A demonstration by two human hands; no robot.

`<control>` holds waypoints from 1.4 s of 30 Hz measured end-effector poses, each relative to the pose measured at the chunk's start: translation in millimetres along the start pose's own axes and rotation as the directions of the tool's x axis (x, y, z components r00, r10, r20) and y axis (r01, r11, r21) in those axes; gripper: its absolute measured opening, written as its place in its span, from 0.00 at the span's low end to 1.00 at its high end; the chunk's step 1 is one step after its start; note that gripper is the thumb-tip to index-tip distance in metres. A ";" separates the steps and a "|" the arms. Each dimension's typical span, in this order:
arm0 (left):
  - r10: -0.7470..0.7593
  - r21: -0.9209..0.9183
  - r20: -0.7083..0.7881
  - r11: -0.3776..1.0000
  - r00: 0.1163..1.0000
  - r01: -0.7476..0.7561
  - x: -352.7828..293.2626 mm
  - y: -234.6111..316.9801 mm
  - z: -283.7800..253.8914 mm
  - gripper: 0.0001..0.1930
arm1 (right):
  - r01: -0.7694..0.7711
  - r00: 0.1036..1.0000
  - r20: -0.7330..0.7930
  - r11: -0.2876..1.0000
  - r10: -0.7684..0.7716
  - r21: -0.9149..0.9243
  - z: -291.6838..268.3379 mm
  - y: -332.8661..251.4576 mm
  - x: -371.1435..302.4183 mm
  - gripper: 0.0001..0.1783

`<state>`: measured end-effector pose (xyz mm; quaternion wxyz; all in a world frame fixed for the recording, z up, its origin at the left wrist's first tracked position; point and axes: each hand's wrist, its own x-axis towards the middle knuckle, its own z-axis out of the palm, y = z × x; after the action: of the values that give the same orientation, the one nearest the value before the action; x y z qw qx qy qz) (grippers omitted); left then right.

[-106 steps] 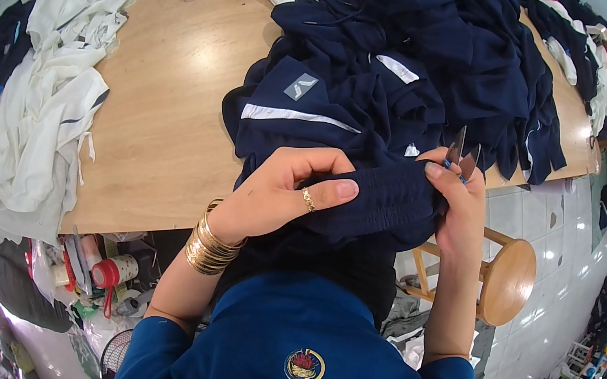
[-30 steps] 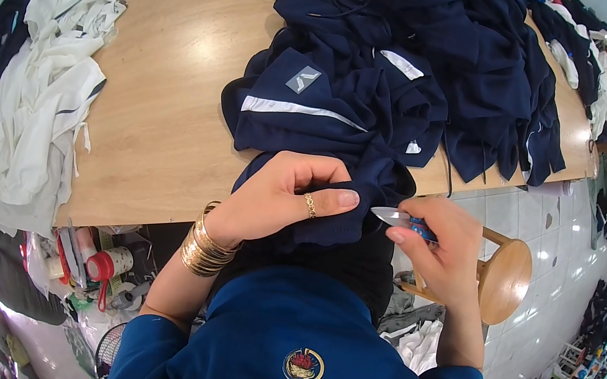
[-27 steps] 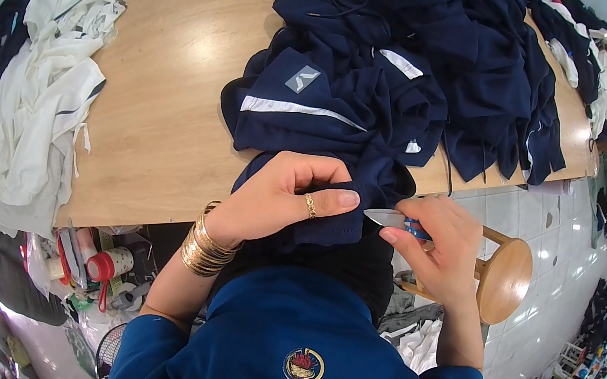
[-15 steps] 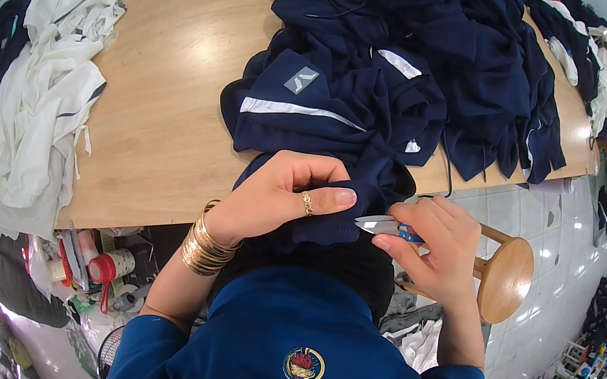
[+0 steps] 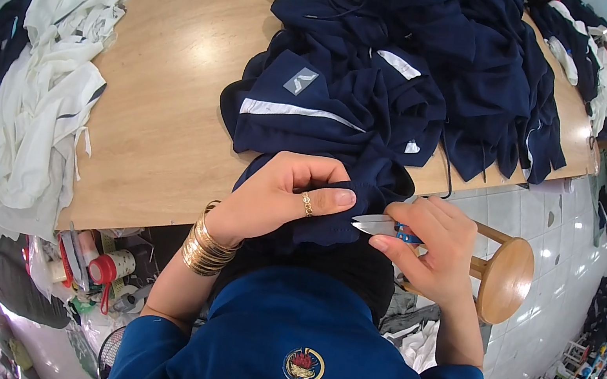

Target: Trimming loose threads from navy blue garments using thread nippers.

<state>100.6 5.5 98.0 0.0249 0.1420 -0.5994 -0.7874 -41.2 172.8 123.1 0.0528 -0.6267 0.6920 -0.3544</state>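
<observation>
My left hand (image 5: 291, 191), with a gold ring and bracelets, is closed on the edge of a navy garment (image 5: 325, 230) at the table's front edge. Its thumb presses the cloth from above. In my right hand (image 5: 435, 238) is a pair of blue-handled thread snips (image 5: 377, 226), the pointed blades slightly apart. The blade tips are right beside the edge of the held cloth; whether they touch it or a thread I cannot tell. The rest of that garment, with a white stripe and a grey patch (image 5: 301, 81), lies bunched on the table ahead of my hands.
More navy garments (image 5: 467, 57) are heaped on the wooden table (image 5: 164, 120), far and right. White garments (image 5: 50, 86) hang over its left edge. A round wooden stool (image 5: 507, 281) stands at my right. Below the table's left front is a red-lidded cup (image 5: 108, 267).
My right hand and the snips have shifted slightly left, closer to the cloth, and the blades have opened a little wider. My left hand has stayed in place.
</observation>
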 end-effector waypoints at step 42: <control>0.270 0.395 0.093 0.873 0.958 -0.285 -7.5 8.9 -22.0 0.08 | 0.047 0.999 0.023 0.987 -0.044 -0.152 -3.5 -5.0 10.4 0.15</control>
<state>112.2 -16.1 102.6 0.0971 0.0430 -0.7637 -0.6368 -41.0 165.0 132.3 0.0033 -0.6479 0.7021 -0.2953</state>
